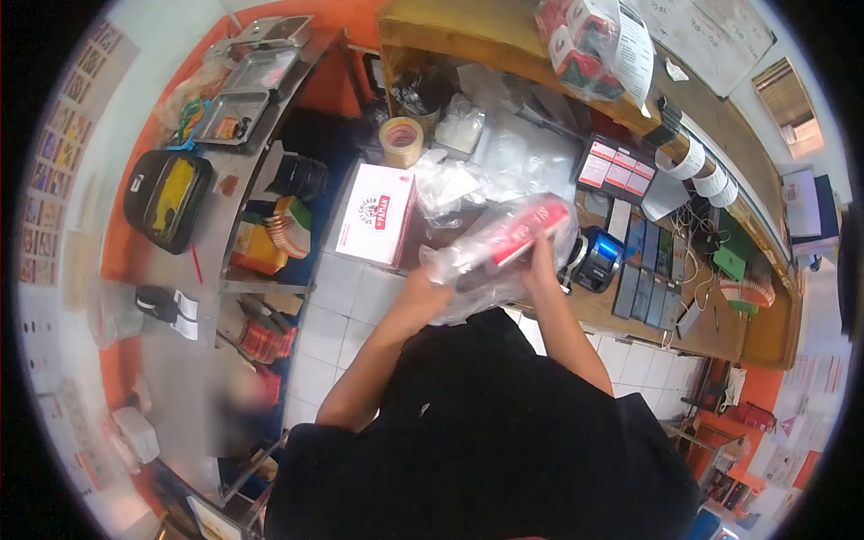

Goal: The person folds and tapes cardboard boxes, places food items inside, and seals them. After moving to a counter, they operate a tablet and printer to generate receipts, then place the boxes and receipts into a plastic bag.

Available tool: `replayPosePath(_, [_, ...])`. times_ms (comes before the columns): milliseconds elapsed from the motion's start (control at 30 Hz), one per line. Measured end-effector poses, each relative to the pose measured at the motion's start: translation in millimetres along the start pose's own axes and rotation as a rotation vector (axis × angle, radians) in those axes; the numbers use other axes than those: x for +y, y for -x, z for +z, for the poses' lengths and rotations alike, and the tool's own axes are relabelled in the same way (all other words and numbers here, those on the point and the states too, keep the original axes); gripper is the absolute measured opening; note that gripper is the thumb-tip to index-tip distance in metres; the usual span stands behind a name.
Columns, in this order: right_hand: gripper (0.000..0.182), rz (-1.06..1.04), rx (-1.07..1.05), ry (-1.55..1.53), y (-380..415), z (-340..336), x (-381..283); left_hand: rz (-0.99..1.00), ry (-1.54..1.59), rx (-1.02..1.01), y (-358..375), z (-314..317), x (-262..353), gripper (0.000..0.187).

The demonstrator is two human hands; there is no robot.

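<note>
A clear plastic bag (474,303) is held up in front of my body. Inside it, or wrapped by its film, is a red and white box (531,232) with white lettering, lying tilted. My left hand (421,301) is closed on the left side of the bag, its fingertips partly behind the crinkled film. On the right, my right hand (541,267) grips the box's lower right end through the plastic. A white printed carton (378,214) with a red label stands just left of the bag.
Behind are tape rolls (401,137) and loose plastic (531,153). A small printer-like device (598,258) and several phones (644,292) lie to the right. Receipt rolls (693,162) hang off the shelf. Along the left runs a metal table (225,202) with trays (236,115) and a black case (168,200).
</note>
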State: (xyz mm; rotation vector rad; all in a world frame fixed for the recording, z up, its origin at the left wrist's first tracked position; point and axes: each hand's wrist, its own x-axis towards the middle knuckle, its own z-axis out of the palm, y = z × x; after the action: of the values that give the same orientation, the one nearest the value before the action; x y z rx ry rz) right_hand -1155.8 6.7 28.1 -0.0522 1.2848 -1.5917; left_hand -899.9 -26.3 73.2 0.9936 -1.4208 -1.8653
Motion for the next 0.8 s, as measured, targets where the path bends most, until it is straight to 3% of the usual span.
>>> replayPosePath(33, [0.063, -0.058, 0.035, 0.376, -5, -1, -7, 0.014, 0.115, 0.124, 2, 0, 2, 0.041])
replayPosePath(67, [0.064, -0.111, 0.067, 0.755, -7, -5, -13, 0.052, 0.034, 0.226, 0, 0, -1, 0.04])
replayPosePath(100, [0.093, -0.14, 0.034, 1.118, -2, -6, -21, 0.09, -0.046, 0.331, -6, -2, -5, 0.038])
replayPosePath(167, [0.108, -0.223, 0.055, 1.426, 23, 13, -14, 0.071, -0.245, 0.514, -11, 4, -3, 0.027])
replayPosePath(233, [0.133, -0.35, 0.065, 1.728, 26, 10, 14, 0.212, -0.411, 0.642, -19, 7, -36, 0.02])
replayPosePath(267, [0.134, -0.223, 0.053, 1.74, 20, -2, 26, 0.284, -0.495, 0.705, -21, 6, -54, 0.017])
replayPosePath(333, [0.135, 0.03, 0.034, 1.75, 26, 7, 34, 0.269, -0.327, 0.776, -10, 3, -38, 0.018])
replayPosePath(367, [0.137, 0.043, 0.112, 1.746, 21, 8, 38, 0.262, -0.244, 0.809, -5, 1, -33, 0.019])
replayPosePath(467, [0.138, 0.011, 0.227, 1.653, 12, 14, 42, 0.236, -0.493, 0.739, 4, 3, -37, 0.019])
replayPosePath(567, [0.137, -0.086, 0.144, 1.667, 9, 9, 60, 0.113, -0.421, 0.574, 12, 13, -47, 0.016])
replayPosePath(667, [0.136, -0.028, 0.102, 1.637, 20, 18, 59, 0.125, -0.365, 0.577, 9, 10, -58, 0.016])
replayPosePath(767, [0.135, -0.029, 0.207, 1.621, 7, 19, 57, -0.167, -0.127, 0.619, 11, 5, -38, 0.023])
replayPosePath(800, [0.135, -0.058, 0.253, 1.656, -3, 16, 55, -0.079, -0.227, 0.646, 11, 2, -48, 0.023])
